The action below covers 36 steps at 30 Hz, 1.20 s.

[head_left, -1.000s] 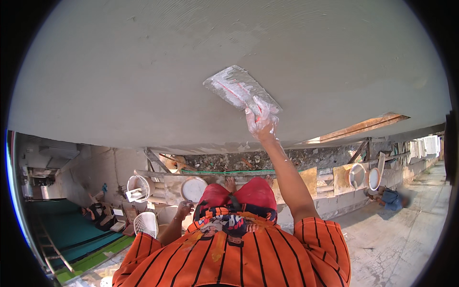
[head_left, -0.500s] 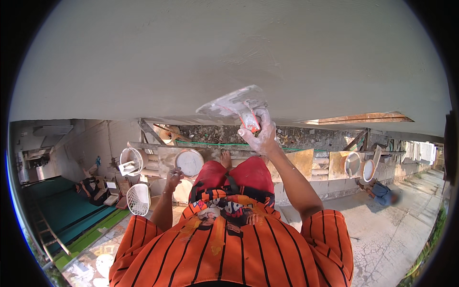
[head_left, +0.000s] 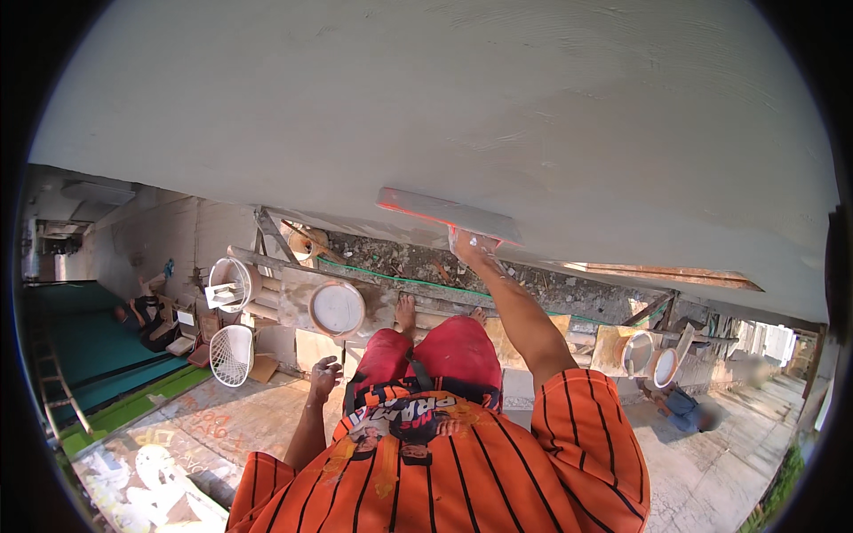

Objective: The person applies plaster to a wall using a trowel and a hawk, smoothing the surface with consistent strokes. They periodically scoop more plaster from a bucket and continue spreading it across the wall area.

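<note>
My right hand (head_left: pixel 473 246), smeared with white, grips a plastering trowel (head_left: pixel 444 211) from below. The trowel's long, narrow grey blade has an orange-red edge and lies along the smooth grey plastered surface (head_left: pixel 426 107), tilted slightly down to the right. The fingers are partly hidden behind the wrist and the trowel. Lower down on the left, beside my red-clad knee, my left hand (head_left: pixel 326 377) hangs with loosely bent fingers apart and nothing visible in them. Damp-looking and rough trowel marks show on the surface.
My bare feet (head_left: pixel 405 313) rest on planks high above the floor. Round tubs (head_left: pixel 338 308) stand along the planks, with a white basket-like chair (head_left: pixel 232 355) at left. A green line (head_left: pixel 391 277) runs behind. Another person (head_left: pixel 684 410) is far below right.
The trowel has turned from an angled, raised position to lying along the surface, its blade shifting right. My view has tilted, and my left hand has lowered with fingers looser.
</note>
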### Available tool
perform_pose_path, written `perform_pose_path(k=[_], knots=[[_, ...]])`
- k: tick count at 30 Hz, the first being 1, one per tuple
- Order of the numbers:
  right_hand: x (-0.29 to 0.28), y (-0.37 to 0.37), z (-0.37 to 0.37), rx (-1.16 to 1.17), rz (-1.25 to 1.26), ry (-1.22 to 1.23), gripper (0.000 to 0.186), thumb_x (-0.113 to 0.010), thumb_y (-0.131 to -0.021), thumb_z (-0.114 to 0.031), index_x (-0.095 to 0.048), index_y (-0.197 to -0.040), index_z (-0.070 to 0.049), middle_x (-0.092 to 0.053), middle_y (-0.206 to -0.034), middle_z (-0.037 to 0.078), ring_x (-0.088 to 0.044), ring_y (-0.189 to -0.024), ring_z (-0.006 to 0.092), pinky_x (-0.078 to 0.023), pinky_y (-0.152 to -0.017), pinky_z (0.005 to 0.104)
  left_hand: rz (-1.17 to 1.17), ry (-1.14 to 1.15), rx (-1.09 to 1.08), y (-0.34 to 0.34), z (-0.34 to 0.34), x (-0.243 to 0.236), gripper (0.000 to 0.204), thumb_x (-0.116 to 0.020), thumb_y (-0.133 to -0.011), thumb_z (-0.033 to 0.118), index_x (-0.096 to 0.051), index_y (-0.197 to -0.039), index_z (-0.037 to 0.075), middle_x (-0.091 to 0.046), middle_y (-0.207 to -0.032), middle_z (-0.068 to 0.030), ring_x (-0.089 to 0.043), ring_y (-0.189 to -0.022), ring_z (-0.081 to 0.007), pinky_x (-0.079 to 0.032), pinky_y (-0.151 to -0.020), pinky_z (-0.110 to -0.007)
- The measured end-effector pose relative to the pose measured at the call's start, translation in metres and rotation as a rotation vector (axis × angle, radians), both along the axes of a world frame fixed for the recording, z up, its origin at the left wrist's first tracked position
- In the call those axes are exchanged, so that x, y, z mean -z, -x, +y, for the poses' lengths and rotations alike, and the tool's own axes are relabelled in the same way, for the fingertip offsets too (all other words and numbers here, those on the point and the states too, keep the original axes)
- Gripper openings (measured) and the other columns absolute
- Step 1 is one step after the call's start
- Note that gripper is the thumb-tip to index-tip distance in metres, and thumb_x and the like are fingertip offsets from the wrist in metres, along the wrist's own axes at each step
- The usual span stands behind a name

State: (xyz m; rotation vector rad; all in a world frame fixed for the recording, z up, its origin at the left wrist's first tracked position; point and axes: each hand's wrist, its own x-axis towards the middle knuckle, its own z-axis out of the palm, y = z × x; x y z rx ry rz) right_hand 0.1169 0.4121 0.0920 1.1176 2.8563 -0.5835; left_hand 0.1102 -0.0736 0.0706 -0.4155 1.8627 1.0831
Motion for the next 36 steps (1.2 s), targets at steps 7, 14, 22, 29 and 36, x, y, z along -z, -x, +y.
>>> perform_pose_path(k=[7,14,22,29,36], knots=[[-0.203,-0.057,0.046,0.008,0.398,-0.006,0.024,-0.053,-0.090,-0.029,-0.063,-0.093,-0.007,-0.066,-0.079,0.012,-0.063,-0.074,0.0314,-0.048,-0.068,0.0435,-0.172,0.025,0.011,0.000,0.008,0.047,0.030,-0.056,-0.086,0.018,-0.053,-0.115,0.012,-0.061,-0.090,-0.0049,-0.062,-0.073,-0.0188,-0.047,-0.059,-0.035],[-0.302,-0.186,0.141,0.277,0.918,0.289,0.010,-0.061,-0.087,-0.012,-0.062,-0.086,-0.002,-0.052,-0.062,-0.001,-0.046,-0.053,0.0066,-0.037,-0.050,0.0246,0.072,-0.175,0.059,0.029,0.156,0.015,0.014,-0.052,-0.090,0.011,-0.058,-0.102,0.008,-0.058,-0.079,-0.0015,-0.057,-0.066,-0.0121,-0.043,-0.052,-0.025],[-0.277,-0.313,0.242,0.656,1.450,0.304,0.013,-0.062,-0.088,-0.016,-0.056,-0.094,-0.005,-0.045,-0.065,-0.002,-0.043,-0.056,0.0063,-0.034,-0.050,0.0233,0.193,-0.350,0.341,0.022,0.246,-0.014,0.013,-0.054,-0.088,0.009,-0.060,-0.099,0.004,-0.060,-0.079,-0.0003,-0.057,-0.068,-0.0099,-0.047,-0.057,-0.025],[-0.327,-0.239,0.137,0.203,0.698,-0.173,0.021,-0.062,-0.085,-0.016,-0.056,-0.100,-0.002,-0.058,-0.088,0.009,-0.056,-0.082,0.0227,-0.044,-0.076,0.0354,0.162,-0.372,0.320,0.014,0.169,0.058,0.018,-0.053,-0.084,0.004,-0.061,-0.100,0.001,-0.062,-0.079,-0.0054,-0.060,-0.071,-0.0153,-0.048,-0.059,-0.029],[-0.247,-0.084,0.027,-0.502,-0.113,-0.597,0.030,-0.060,-0.083,-0.033,-0.063,-0.101,-0.009,-0.065,-0.093,0.014,-0.064,-0.081,0.0331,-0.052,-0.072,0.0452,0.003,-0.212,0.097,0.021,0.124,0.073,0.029,-0.046,-0.086,0.003,-0.057,-0.113,0.004,-0.064,-0.081,-0.0055,-0.060,-0.062,-0.0169,-0.047,-0.049,-0.030]])
